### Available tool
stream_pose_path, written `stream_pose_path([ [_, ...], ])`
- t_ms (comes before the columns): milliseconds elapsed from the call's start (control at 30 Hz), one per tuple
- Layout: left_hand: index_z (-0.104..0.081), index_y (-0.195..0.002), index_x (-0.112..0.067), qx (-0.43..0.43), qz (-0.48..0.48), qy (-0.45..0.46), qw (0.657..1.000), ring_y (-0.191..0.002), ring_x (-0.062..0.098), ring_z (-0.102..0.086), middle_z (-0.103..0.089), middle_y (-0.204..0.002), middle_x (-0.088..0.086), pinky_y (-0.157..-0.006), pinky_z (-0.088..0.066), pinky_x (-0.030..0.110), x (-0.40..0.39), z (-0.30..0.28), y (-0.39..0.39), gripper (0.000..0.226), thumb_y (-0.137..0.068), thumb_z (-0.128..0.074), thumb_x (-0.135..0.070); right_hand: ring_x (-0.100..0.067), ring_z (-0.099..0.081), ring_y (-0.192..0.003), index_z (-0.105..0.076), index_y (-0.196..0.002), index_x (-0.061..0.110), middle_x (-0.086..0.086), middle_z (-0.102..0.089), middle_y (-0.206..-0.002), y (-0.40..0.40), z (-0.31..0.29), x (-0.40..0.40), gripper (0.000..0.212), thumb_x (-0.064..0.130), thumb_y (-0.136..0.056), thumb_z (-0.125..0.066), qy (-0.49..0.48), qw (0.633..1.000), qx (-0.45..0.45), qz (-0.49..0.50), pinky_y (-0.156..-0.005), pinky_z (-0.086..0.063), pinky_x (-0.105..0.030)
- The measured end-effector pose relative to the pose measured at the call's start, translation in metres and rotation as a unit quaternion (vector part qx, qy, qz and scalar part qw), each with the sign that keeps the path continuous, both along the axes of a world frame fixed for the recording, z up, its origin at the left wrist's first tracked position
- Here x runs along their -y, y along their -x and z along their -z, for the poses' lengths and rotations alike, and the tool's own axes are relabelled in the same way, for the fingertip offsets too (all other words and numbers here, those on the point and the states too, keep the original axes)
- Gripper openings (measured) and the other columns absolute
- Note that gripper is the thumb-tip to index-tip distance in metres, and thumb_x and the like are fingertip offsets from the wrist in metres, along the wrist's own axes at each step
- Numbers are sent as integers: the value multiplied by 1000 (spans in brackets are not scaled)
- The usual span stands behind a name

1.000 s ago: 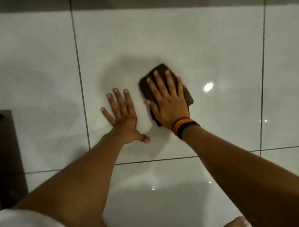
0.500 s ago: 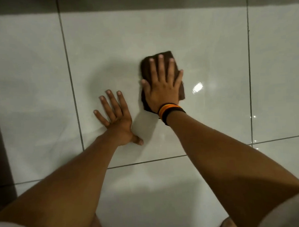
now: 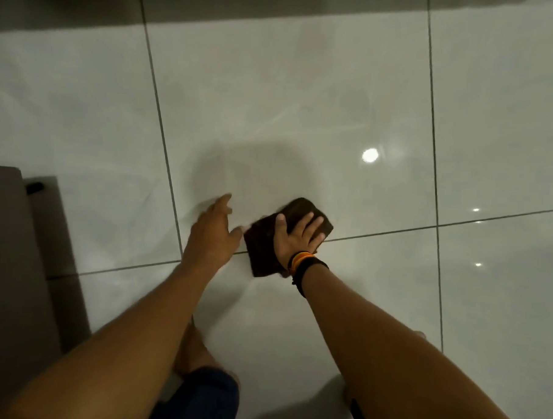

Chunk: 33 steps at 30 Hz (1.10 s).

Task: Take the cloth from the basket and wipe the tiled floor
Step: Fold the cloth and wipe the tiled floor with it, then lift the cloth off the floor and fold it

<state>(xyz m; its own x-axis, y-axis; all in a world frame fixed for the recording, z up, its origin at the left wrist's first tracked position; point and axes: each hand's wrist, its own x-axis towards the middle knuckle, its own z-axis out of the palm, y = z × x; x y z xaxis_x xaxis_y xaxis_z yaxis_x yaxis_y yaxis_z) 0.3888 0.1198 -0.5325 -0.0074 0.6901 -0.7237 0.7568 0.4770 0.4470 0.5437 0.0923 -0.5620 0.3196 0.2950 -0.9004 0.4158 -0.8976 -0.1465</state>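
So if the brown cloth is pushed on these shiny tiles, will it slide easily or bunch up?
The cloth looks soft and folded, so it would likely flop if lifted. On the glossy tiled floor it probably slides easily under the flat right hand.

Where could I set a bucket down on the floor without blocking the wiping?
Bare tile lies beyond both hands up to the dark strip at the top, and right of the vertical grout line. It is crowded near the left hand, the right hand pressing the brown cloth, and the grey object at far left.
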Motion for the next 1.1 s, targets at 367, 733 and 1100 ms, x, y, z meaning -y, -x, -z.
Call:
stream_pose_path([
  [367,-56,-130,-6,5,-326,75,942,-111,32,-71,-73,-124,11,-84,-53,32,60,30,-89,64,-80,-86,-32,-37,-64,-118,-47,-138,16,-13,-68,-128,-63,12,2,57,27,-88,-74,-132,984,83,-80,-105,-53,-50],
  [733,-72,-126,-20,188,-335,95,918,-107,20,-73,-77,-115,1,-83,-58,28,44,-103,-25,40,-87,-78,-23,-33,-74,-83,-69,-90,9,-20,-75,-97,-55,-120,5,8,12,-85,-73,-117,962,-142,201,-76,-65,-41],
  [1100,-82,-99,-33,242,-401,50,882,-87,26,-81,-85,-96,3,-65,-63,36,-4,-400,143,36,-64,-78,-38,-25,-77,-104,-78,-114,14,-13,-79,-120,83,-403,-62,28,16,-89,-65,-96,893,-406,170,-95,-61,-42],
])
